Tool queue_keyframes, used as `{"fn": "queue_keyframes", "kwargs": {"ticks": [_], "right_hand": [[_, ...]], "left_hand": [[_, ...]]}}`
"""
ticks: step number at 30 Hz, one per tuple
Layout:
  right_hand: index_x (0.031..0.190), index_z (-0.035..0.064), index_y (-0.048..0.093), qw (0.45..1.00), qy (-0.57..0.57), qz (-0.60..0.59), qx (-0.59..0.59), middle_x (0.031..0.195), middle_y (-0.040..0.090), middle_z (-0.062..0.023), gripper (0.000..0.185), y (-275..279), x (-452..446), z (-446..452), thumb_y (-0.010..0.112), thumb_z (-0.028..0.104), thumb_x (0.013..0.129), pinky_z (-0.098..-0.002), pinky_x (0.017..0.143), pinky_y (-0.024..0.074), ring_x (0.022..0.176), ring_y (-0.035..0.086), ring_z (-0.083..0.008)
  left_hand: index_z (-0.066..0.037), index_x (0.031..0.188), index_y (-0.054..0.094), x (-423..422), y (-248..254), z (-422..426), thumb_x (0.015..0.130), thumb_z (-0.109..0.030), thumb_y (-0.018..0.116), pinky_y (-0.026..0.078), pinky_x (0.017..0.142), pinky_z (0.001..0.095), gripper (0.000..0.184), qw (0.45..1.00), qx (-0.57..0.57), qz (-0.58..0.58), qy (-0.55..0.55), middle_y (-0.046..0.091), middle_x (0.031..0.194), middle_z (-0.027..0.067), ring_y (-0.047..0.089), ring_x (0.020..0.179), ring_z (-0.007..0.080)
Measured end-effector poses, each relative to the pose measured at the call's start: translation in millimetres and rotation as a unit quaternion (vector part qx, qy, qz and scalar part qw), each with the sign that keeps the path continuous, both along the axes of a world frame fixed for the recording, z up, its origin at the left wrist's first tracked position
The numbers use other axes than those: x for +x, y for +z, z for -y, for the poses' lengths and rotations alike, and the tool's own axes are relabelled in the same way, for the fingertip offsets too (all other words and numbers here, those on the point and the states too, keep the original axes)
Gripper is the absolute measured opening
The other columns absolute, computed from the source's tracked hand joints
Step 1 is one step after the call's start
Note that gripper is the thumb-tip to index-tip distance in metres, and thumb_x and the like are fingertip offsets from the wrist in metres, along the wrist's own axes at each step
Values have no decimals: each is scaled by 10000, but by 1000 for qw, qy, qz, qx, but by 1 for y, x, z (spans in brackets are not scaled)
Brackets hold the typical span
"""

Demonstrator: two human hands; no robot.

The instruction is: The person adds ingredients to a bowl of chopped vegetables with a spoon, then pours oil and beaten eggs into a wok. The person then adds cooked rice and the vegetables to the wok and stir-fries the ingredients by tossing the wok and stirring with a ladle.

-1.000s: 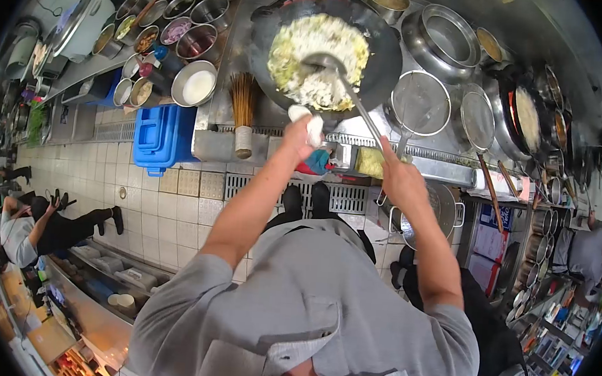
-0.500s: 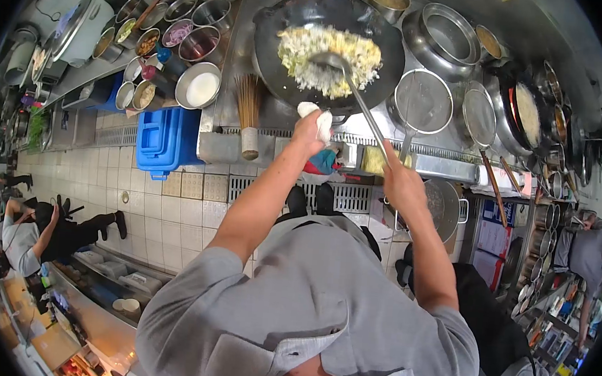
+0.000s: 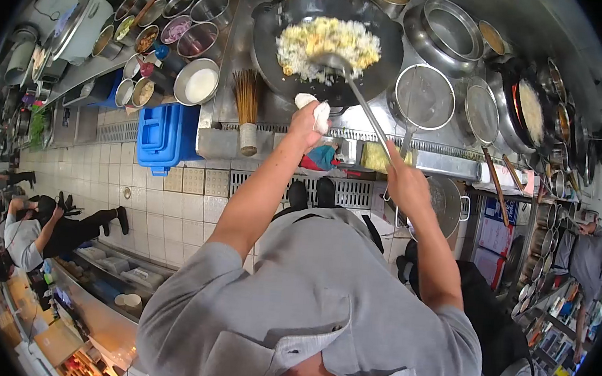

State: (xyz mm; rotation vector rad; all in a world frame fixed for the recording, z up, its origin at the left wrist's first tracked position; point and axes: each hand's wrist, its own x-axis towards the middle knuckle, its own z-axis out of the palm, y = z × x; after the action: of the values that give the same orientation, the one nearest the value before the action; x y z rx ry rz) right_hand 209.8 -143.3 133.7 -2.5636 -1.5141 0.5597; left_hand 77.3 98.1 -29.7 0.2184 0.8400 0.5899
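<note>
A black wok (image 3: 269, 55) sits on the stove, holding a loose heap of fried rice (image 3: 312, 40) with yellow bits like egg. My left hand (image 3: 307, 130) is closed around a folded white cloth (image 3: 313, 108) at the wok's near rim; whatever the cloth covers there is hidden. My right hand (image 3: 407, 184) grips the long handle of a metal ladle (image 3: 368, 112). The ladle's bowl rests down in the rice, near the middle of the wok.
A bamboo brush (image 3: 247, 116) lies left of the wok, by a bowl of white granules (image 3: 201, 85). To the right are a round strainer (image 3: 425, 99) and stacked metal pots (image 3: 448, 30). A blue bin (image 3: 167, 138) stands below. Other people work at both sides.
The wok has tipped, its far edge lower, and small flames now show behind it. Its rice has shifted and spread out. Both hands keep their hold.
</note>
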Motion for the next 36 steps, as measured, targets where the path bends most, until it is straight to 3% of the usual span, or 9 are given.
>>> {"fn": "queue_keyframes", "kwargs": {"ticks": [4,7,12,20,22,28,33,34,36], "right_hand": [[1550,247,299,996,-6,25,84,789,662,-247,644,-39,-2,-19,553,181,961,-537,633,507,663,645,-430],[1543,243,324,995,7,-7,100,759,651,-232,643,4,-7,17,569,180,951,-522,618,515,655,650,-413],[1514,227,387,997,41,-53,39,752,646,-227,603,69,-5,51,580,174,946,-524,620,500,665,637,-431],[1507,215,402,988,-21,-68,134,784,630,-271,583,5,-1,-2,574,125,958,-484,634,490,682,607,-464],[1530,194,374,967,-42,-184,169,664,581,-170,580,54,-5,23,557,132,983,-405,533,481,529,603,-282],[1441,73,456,673,-280,-667,152,628,549,-69,435,110,6,8,491,207,1028,-274,370,393,362,405,-146],[1462,53,409,382,-44,-886,260,1260,576,-253,732,18,63,-118,587,415,851,-466,803,519,1089,597,-338],[1471,51,393,382,60,-880,277,1287,566,-259,781,24,72,-140,613,428,823,-497,914,477,1168,571,-358],[1419,29,431,633,94,-721,265,1069,655,-170,719,71,100,-165,693,343,828,-402,835,506,1007,629,-281]], "left_hand": [[-84,1041,593,-48,-37,67,955,-161,522,520,535,378,136,1000,2,-26,-14,650,845,72,625,686,208],[-97,1112,576,-73,58,113,957,-163,492,530,552,371,188,1000,-5,-15,-5,656,889,69,645,718,191],[-102,865,576,-13,78,27,996,-224,502,455,467,362,194,999,-26,-37,-29,607,699,40,548,541,188],[-66,1083,581,-60,-25,103,980,-192,509,525,549,386,178,999,-12,-36,-5,660,890,98,642,722,225],[-78,1062,568,-53,13,97,986,-196,501,517,535,382,156,1000,-19,-11,6,645,860,77,630,706,219],[-94,966,552,15,41,13,996,-213,508,465,489,357,130,998,-26,-23,42,620,798,63,577,620,205],[-96,995,560,28,3,-17,983,-233,537,474,502,372,139,999,-21,-10,41,637,849,72,594,663,220],[-97,991,562,29,-2,-20,981,-235,542,474,502,374,140,999,-21,-17,34,638,848,74,594,665,222],[-96,978,571,29,1,-20,974,-227,550,471,494,379,132,999,-18,-23,41,636,821,80,589,633,232]]}}
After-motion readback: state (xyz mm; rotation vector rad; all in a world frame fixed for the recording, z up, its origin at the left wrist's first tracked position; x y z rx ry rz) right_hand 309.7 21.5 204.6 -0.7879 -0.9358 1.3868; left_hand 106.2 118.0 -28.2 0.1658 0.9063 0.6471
